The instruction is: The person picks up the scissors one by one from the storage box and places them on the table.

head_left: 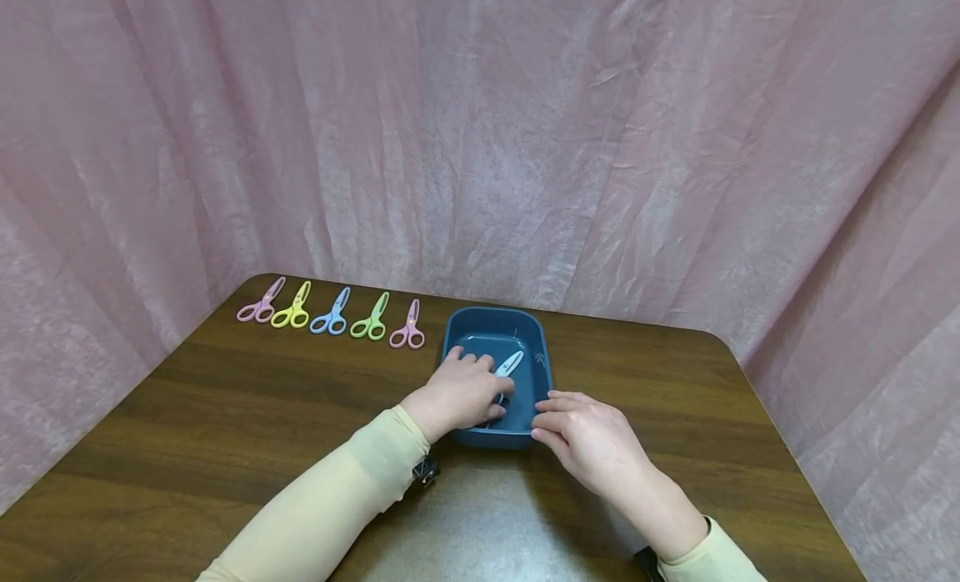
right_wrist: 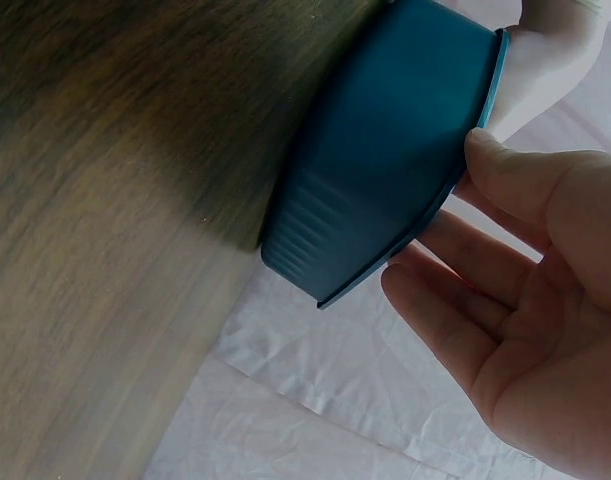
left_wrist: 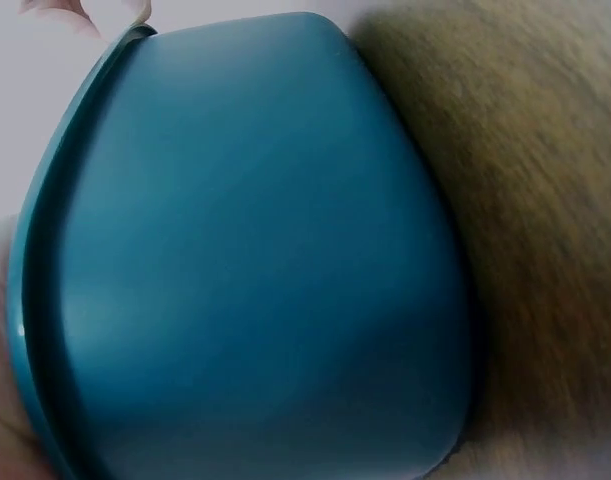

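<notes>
A dark blue rectangular plastic bin (head_left: 491, 439) stands on the table. My left hand (head_left: 461, 390) reaches over its near left side, fingers bent down around the handle end of a pair of pale blue scissors (head_left: 511, 363). The blades point away from me; the hand mostly hides the handles. With thumb outside and fingers at the inner side, my right hand (head_left: 600, 440) pinches the rim near the bin's near right corner. The right wrist view shows this hand (right_wrist: 525, 290) at the rim. In the left wrist view the bin's outer wall (left_wrist: 265, 250) fills most of the picture.
Left of the bin, a slanting row of child's scissors lies along the back of the table: pink (head_left: 262, 302), yellow (head_left: 292, 307), blue (head_left: 331, 313), green (head_left: 371, 318) and another pink pair (head_left: 408, 326). Pink curtains (head_left: 510, 148) hang behind the brown wooden table (head_left: 637, 357).
</notes>
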Demonstrator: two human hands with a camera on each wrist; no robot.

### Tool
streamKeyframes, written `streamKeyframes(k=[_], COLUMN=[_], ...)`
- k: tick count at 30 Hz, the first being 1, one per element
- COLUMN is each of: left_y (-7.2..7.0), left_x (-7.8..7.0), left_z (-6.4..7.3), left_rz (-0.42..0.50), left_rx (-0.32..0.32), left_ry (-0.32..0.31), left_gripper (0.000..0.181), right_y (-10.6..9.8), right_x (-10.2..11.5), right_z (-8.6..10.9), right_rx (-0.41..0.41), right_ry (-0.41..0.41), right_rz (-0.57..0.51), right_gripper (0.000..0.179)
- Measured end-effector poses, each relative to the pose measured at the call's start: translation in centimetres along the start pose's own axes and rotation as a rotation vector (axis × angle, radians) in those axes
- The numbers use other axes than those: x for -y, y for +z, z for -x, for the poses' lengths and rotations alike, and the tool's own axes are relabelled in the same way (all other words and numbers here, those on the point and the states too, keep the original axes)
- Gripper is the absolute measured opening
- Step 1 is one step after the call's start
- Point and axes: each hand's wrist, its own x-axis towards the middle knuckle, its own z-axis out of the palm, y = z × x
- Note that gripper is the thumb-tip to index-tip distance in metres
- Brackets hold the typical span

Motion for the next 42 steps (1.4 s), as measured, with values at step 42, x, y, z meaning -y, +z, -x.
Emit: streamKeyframes(k=[42], left_y=[-0.8], left_x=[0.4], left_z=[0.3], left_rz=[-0.069], left_rx=[-0.250], left_ry=[-0.007], left_gripper=[0.037], right_y=[0.0], right_x=[0.0], right_z=[0.1], right_rx=[-0.012], right_ry=[-0.008], right_rz=[0.007], right_gripper=[0.015])
